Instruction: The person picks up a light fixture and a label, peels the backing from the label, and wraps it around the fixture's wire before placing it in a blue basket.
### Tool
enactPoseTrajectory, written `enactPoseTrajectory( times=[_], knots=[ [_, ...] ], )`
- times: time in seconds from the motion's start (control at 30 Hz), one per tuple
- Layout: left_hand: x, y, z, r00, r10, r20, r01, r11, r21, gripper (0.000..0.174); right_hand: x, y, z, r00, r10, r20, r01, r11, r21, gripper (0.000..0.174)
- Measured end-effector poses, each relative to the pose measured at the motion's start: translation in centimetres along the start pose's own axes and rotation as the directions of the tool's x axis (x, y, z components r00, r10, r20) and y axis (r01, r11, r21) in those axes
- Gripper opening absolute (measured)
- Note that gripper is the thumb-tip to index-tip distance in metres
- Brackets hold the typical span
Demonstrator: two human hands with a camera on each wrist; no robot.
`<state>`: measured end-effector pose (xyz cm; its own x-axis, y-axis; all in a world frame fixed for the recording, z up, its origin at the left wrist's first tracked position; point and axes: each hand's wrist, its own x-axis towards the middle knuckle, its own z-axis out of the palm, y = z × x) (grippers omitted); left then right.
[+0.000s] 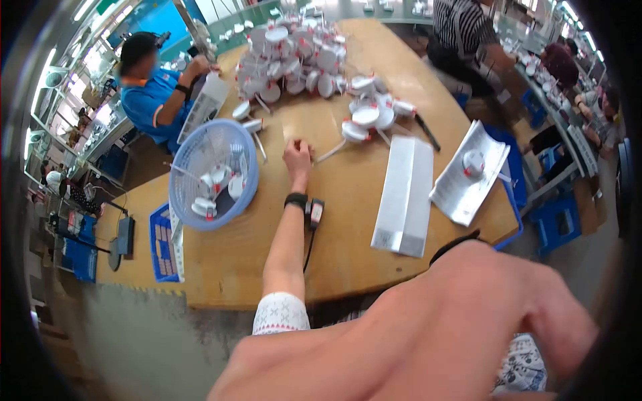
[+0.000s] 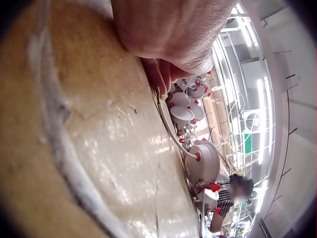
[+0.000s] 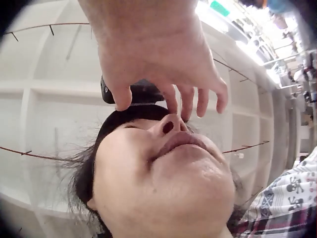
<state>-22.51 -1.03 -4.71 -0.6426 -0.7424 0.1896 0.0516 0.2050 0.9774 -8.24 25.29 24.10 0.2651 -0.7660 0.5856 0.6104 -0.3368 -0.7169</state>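
My left hand (image 1: pixel 298 160) rests on the wooden table with its fingers loosely curled and holds nothing visible. Close beside it, the white cable of a round white part (image 1: pixel 356 131) with red bits ends on the tabletop. From the left wrist, that cable (image 2: pixel 171 131) runs up to the fingertips (image 2: pixel 162 89). My right hand (image 3: pixel 158 54) is raised in front of the wearer's face, fingers spread and slightly bent, close to the dark head-worn camera (image 3: pixel 138 93). Its blurred arm (image 1: pixel 428 314) fills the bottom of the head view.
A large heap of round white parts (image 1: pixel 294 57) covers the table's far end. On the left stands a blue basket (image 1: pixel 251 180) holding several more. To the right lie a flat white sheet (image 1: pixel 404 194) and a creased silvery sheet (image 1: pixel 455 190) bearing one part. A person in blue (image 1: pixel 150 93) sits left.
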Motion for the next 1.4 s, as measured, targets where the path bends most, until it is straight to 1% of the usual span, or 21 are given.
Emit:
enactPoseTrajectory(
  times=[0.13,0.27,0.33,0.37,0.4,0.43,0.47,0.5,0.6,0.7,0.83,0.93,0.97,1.07,1.1,1.2,1.23,1.27,1.33,1.37,1.4],
  knots=[
    [0.0,-0.3,0.4,1.0,-0.004,-0.028,0.001,0.995,-0.099,0.011,1.1,-0.6,-0.9,0.998,0.051,-0.026,-0.052,0.998,-0.023,0.063],
    [0.5,-1.3,0.5,1.0,-0.002,-0.027,-0.002,0.991,-0.132,0.011,-1.3,-0.6,-4.1,0.979,0.002,-0.202,-0.022,0.995,-0.093,0.064],
    [0.8,-1.8,0.6,0.999,0.004,-0.048,-0.01,0.993,-0.118,0.011,-3.6,0.1,-7.2,0.941,-0.102,-0.324,0.042,0.982,-0.186,0.042],
    [0.9,-2.0,0.1,0.998,0.064,0.009,-0.062,0.988,-0.142,0.011,-4.5,0.0,-8.4,0.868,-0.129,-0.48,-0.005,0.964,-0.267,0.045],
    [0.6,-1.6,0.1,0.999,0.052,-0.001,-0.052,0.991,-0.125,0.011,-6.0,0.4,-10.6,0.785,-0.17,-0.596,0.006,0.964,-0.267,0.038],
    [0.2,-0.8,0.1,0.999,0.039,-0.01,-0.04,0.993,-0.108,0.012,-7.4,0.0,-12.3,0.731,-0.154,-0.665,-0.021,0.969,-0.247,0.032],
    [0.0,-0.3,0.2,0.999,0.029,-0.018,-0.03,0.995,-0.091,0.012,-9.0,-0.1,-13.9,0.633,-0.164,-0.756,-0.03,0.971,-0.236,0.029],
    [0.1,-0.6,0.3,0.999,0.04,-0.021,-0.042,0.994,-0.099,0.012,-10.4,-0.2,-15.2,0.533,-0.177,-0.827,-0.086,0.961,-0.262,0.028],
    [0.3,-0.8,0.3,0.999,0.043,-0.025,-0.045,0.995,-0.086,0.013,-16.0,0.4,-19.3,0.264,-0.203,-0.943,-0.296,0.913,-0.28,0.023],
    [0.6,-1.2,0.2,0.999,0.049,-0.015,-0.05,0.998,-0.044,0.013,-19.1,1.7,-21.4,0.123,-0.276,-0.953,-0.512,0.806,-0.299,0.02],
    [0.5,-1.2,0.3,0.999,0.048,-0.013,-0.049,0.997,-0.053,0.013,-18.7,3.1,-24.0,0.249,-0.368,-0.896,-0.659,0.613,-0.435,0.021],
    [0.7,-1.3,0.2,0.999,0.049,-0.015,-0.05,0.996,-0.069,0.013,-17.0,4.1,-26.8,0.423,-0.513,-0.747,-0.767,0.237,-0.597,0.023],
    [0.6,-1.3,0.2,0.999,0.042,-0.015,-0.043,0.996,-0.078,0.013,-16.4,4.5,-27.6,0.377,-0.486,-0.789,-0.793,0.27,-0.545,0.025],
    [0.5,-1.2,0.2,1.0,0.026,-0.012,-0.027,0.995,-0.1,0.013,-15.2,5.8,-29.5,0.576,-0.592,-0.564,-0.792,-0.233,-0.564,0.029],
    [0.4,-1.2,0.2,1.0,0.025,-0.015,-0.026,0.994,-0.108,0.013,-14.7,6.3,-29.3,0.579,-0.604,-0.548,-0.81,-0.35,-0.471,0.036],
    [0.4,-0.7,0.1,1.0,0.005,0.001,-0.004,0.994,-0.113,0.013,-14.0,6.8,-30.2,0.578,-0.535,-0.616,-0.8,-0.522,-0.296,0.041],
    [0.2,-0.5,0.0,1.0,-0.006,0.015,0.008,0.994,-0.106,0.013,-14.3,6.8,-30.9,0.61,-0.53,-0.589,-0.772,-0.563,-0.294,0.039],
    [0.1,-0.3,-0.1,0.999,-0.017,0.029,0.019,0.995,-0.099,0.013,-14.5,6.7,-31.4,0.603,-0.543,-0.584,-0.782,-0.546,-0.3,0.036],
    [0.6,-0.6,-0.6,0.99,-0.109,0.088,0.128,0.955,-0.269,0.014,-14.2,6.2,-31.8,0.589,-0.571,-0.572,-0.801,-0.509,-0.315,0.031],
    [1.1,-0.7,-1.0,0.981,-0.147,0.124,0.181,0.92,-0.347,0.015,-14.1,5.9,-32.0,0.519,-0.609,-0.6,-0.852,-0.425,-0.305,0.029],
    [1.5,-0.9,-1.4,0.989,-0.115,0.088,0.139,0.927,-0.348,0.016,-13.8,5.4,-31.7,0.444,-0.64,-0.627,-0.896,-0.336,-0.29,0.027]
  ],
)
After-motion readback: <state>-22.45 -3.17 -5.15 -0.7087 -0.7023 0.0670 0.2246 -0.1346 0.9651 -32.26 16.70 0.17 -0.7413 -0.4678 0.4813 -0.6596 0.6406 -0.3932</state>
